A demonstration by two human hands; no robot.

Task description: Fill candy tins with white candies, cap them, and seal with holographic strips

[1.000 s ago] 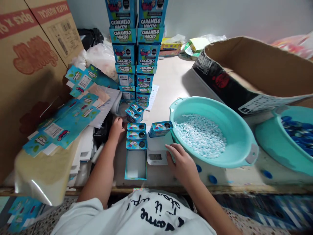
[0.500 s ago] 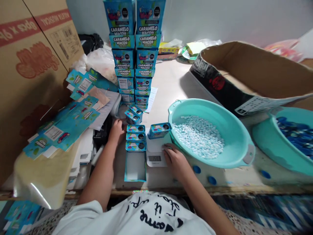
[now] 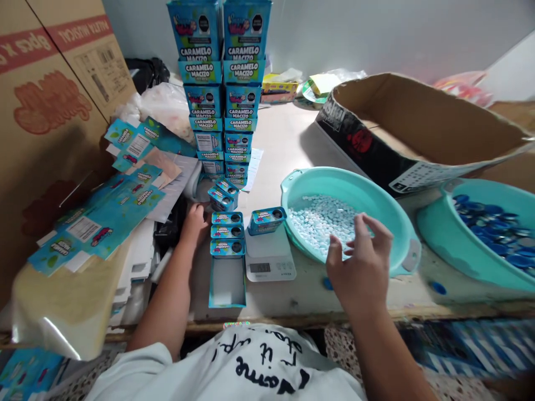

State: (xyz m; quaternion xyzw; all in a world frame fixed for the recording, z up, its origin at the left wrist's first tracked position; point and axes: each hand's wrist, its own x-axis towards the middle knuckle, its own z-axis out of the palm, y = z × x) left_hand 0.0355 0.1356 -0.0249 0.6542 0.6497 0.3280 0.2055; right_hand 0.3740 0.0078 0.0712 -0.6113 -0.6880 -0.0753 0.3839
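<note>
My right hand [image 3: 363, 266] is raised over the near side of a turquoise basin [image 3: 393, 223], its fingers apart and nothing visible in them. Small white and pale blue candies [image 3: 313, 220] lie in the basin. Beside the basin, a white kitchen scale [image 3: 271, 257] carries one blue candy tin [image 3: 266, 219]. To the left of the scale, an open display tray [image 3: 228, 284] has several tins at its far end. My left hand [image 3: 194, 221] rests on the table left of those tins; its fingers are partly hidden. Two more tins [image 3: 223, 195] stand just beyond it.
Tall stacks of filled blue display boxes [image 3: 242, 94] rise at the back. Flattened printed cartons [image 3: 98, 223] pile up on the left beside a big cardboard box [image 3: 54, 111]. A black-sided carton [image 3: 363, 139] and a second basin [image 3: 455, 239] of blue lids stand right.
My right hand has left the scale's edge and moved right, up over the candy basin, with its fingers spreading. My left hand stays in about the same place.
</note>
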